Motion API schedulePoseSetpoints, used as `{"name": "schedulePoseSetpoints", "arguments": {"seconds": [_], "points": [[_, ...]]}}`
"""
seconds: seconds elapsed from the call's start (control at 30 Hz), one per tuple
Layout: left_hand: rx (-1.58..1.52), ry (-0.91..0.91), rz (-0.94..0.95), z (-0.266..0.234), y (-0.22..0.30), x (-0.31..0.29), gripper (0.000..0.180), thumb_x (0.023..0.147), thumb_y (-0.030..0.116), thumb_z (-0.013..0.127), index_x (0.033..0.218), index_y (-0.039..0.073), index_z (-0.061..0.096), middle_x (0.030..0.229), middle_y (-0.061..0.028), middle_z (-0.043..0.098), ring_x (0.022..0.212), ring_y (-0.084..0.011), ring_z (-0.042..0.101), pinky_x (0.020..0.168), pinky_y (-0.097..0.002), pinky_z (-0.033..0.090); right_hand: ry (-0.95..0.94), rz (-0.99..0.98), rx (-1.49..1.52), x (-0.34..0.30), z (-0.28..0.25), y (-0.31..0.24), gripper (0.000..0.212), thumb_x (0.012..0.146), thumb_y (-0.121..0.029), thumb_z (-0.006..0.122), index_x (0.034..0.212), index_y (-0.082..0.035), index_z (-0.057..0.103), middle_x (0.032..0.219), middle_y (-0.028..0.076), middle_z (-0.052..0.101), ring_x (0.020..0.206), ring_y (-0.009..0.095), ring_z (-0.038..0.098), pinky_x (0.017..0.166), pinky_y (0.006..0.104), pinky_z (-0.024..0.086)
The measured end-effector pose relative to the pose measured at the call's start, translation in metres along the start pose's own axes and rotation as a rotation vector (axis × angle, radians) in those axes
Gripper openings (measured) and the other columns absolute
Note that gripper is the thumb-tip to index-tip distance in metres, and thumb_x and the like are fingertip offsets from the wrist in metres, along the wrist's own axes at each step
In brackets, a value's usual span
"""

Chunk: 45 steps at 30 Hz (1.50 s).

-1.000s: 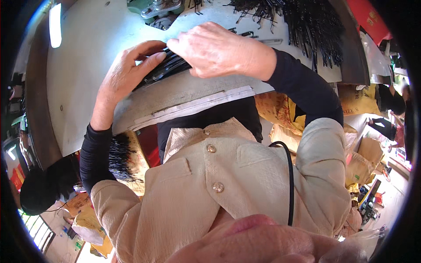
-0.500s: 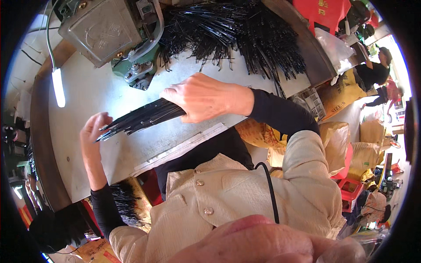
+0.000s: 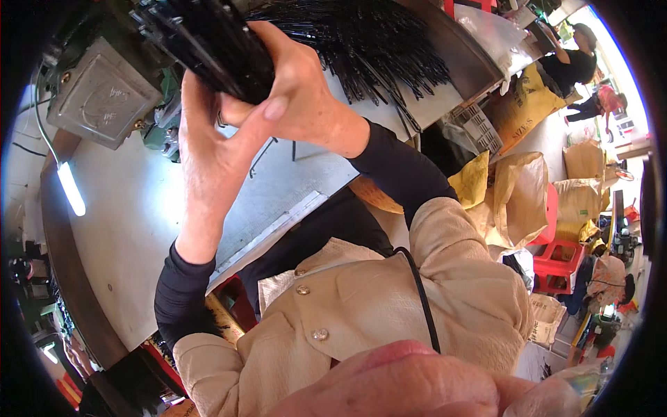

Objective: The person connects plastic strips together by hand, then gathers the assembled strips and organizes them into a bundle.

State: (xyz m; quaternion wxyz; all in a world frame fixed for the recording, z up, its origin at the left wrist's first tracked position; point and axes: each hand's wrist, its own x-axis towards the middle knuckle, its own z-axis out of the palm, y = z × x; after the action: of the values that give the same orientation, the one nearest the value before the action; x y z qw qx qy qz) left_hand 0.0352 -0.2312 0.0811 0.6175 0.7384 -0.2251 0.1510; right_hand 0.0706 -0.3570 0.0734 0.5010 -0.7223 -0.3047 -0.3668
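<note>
A thick bundle of thin black metal rods (image 3: 215,55) is held up over the far side of the worktable, its ends pointing to the upper left. My right hand (image 3: 306,97) wraps round its near end from the right. From below, my left hand (image 3: 215,146) closes round the same bundle, its thumb reaching across to my right hand. A few loose rods (image 3: 262,157) hang or lie below my hands. Behind them to the right, a large pile of similar black rods (image 3: 389,52) covers the table's far part.
A grey-green machine (image 3: 104,94) stands at the far left of the pale worktable (image 3: 125,236), with a lit tube lamp (image 3: 71,189) before it. Right of the table are a grey crate (image 3: 477,130), yellow sacks (image 3: 517,104) and a red stool (image 3: 559,263). People are farther off.
The bundle has been raised from low over the table toward the upper left. My left hand, apart at its end before, now grips it together with my right.
</note>
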Motion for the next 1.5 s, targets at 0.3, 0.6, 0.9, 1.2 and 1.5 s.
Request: {"name": "schedulePoseSetpoints", "arguments": {"seconds": [0.3, 0.6, 0.9, 1.2, 1.5], "points": [[-0.152, 0.078, -0.002, 0.036, -0.046, 0.005, 0.074, 0.07, 0.028, 0.08, 0.123, -0.005, 0.04, 0.098, -0.013, 0.061, 0.09, -0.0164, 0.059, 0.078, -0.0279, 0.049, -0.053, 0.291, -0.008, -0.051, 0.0, 0.031, 0.067, 0.063, -0.017, 0.078, 0.12, -0.002, 0.048, 0.102, 0.016, 0.063, 0.096, 0.026, 0.064, 0.081, 0.0329, 0.049], [0.079, 0.062, 0.052, 0.025, -0.041, 0.006, 0.063, 0.062, 0.025, 0.079, 0.112, -0.002, 0.051, 0.093, -0.0134, 0.064, 0.086, -0.0214, 0.064, 0.076, -0.0339, 0.051, -0.129, 0.278, 0.118, -0.06, -0.003, 0.023, 0.08, 0.06, -0.017, 0.081, 0.125, 0.002, 0.038, 0.114, 0.017, 0.056, 0.105, 0.027, 0.057, 0.089, 0.0336, 0.045], [-0.133, 0.002, -0.093, 0.037, -0.046, 0.012, 0.051, 0.074, 0.021, 0.074, 0.116, 0.001, 0.053, 0.101, -0.0064, 0.064, 0.092, -0.0112, 0.059, 0.085, -0.0272, 0.047, -0.225, 0.396, 0.007, -0.063, -0.01, 0.03, 0.08, 0.06, -0.019, 0.08, 0.126, 0.002, 0.037, 0.119, 0.016, 0.053, 0.111, 0.027, 0.054, 0.091, 0.0342, 0.043], [-0.517, 0.19, -0.215, 0.033, -0.026, 0.003, 0.036, 0.076, 0.012, 0.069, 0.107, -0.001, 0.056, 0.095, -0.0062, 0.064, 0.085, -0.0117, 0.059, 0.079, -0.0257, 0.047, -0.373, 0.25, -0.304, -0.046, -0.017, 0.02, 0.061, 0.061, -0.014, 0.069, 0.116, 0.0, 0.048, 0.082, 0.019, 0.064, 0.073, 0.036, 0.062, 0.064, 0.0411, 0.05], [-0.816, 0.182, -0.504, 0.042, -0.05, -0.005, 0.05, 0.081, 0.029, 0.066, 0.119, 0.002, 0.048, 0.111, -0.0069, 0.057, 0.105, -0.015, 0.05, 0.094, -0.0301, 0.037, -0.651, 0.22, -0.563, -0.024, -0.044, 0.011, 0.049, 0.062, -0.01, 0.061, 0.109, 0.003, 0.05, 0.074, 0.021, 0.063, 0.069, 0.039, 0.061, 0.063, 0.0446, 0.049]]}}
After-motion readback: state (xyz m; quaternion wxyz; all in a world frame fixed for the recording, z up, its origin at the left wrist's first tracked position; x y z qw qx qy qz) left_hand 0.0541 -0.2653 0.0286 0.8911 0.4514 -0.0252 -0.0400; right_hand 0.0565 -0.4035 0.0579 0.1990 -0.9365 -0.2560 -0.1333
